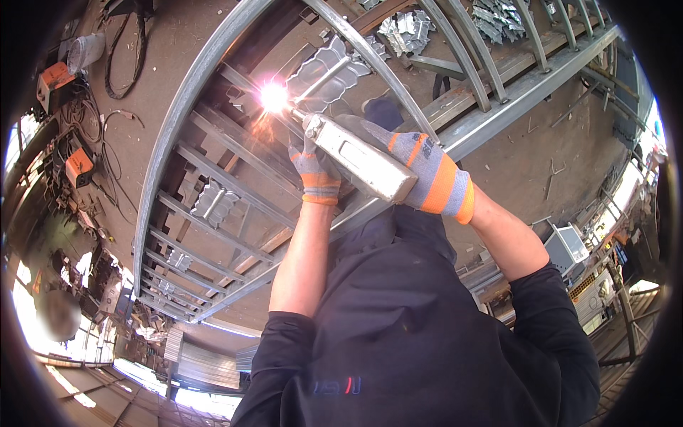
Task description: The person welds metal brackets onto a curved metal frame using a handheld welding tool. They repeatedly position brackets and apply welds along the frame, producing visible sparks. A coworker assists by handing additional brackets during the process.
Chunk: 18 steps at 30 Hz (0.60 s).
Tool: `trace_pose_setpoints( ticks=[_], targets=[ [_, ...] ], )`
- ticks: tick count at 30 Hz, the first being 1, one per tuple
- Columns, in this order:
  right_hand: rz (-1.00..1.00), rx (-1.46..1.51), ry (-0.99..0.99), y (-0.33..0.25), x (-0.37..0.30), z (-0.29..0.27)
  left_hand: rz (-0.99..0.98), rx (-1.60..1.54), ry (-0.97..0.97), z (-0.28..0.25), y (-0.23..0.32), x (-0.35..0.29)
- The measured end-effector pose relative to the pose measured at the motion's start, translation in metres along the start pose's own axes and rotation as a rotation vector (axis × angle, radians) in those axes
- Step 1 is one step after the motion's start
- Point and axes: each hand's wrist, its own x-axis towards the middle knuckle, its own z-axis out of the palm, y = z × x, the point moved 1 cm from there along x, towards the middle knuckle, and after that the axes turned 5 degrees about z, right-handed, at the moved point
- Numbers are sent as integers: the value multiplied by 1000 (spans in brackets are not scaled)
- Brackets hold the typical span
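My right hand [434, 171], in a grey and orange glove, is wrapped round a silver, box-shaped welding gun [366, 160]. The gun's thin nozzle points up and left, with a bright pink-white glare [274, 97] and orange sparks at its tip. The glare hides the spot where the nozzle meets the metal gate frame [158, 153]. Beside it lies a scalloped silver ornament plate [324, 78] with a rod across it. My left hand [317, 174], gloved alike, is curled just below the nozzle; the gun partly covers its fingers, and what they grip cannot be made out.
Piles of similar scalloped plates [407, 32] lie beyond the frame. Several bars and smaller ornaments [215, 202] fill its left part. Orange machines [80, 166], cables [107, 135] and a white bucket [87, 51] stand on the floor at left. A metal cabinet [568, 245] is at right.
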Motion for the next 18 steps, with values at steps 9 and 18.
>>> trace_pose_setpoints(
  ticks=[9, 18],
  targets=[
    [31, 147, 114, 5, -26, -5, 31, 61, -66, 17, 16, -1],
    [46, 250, 23, 18, -70, -17, -257, 218, -173, 22, 48, -51]
  ],
)
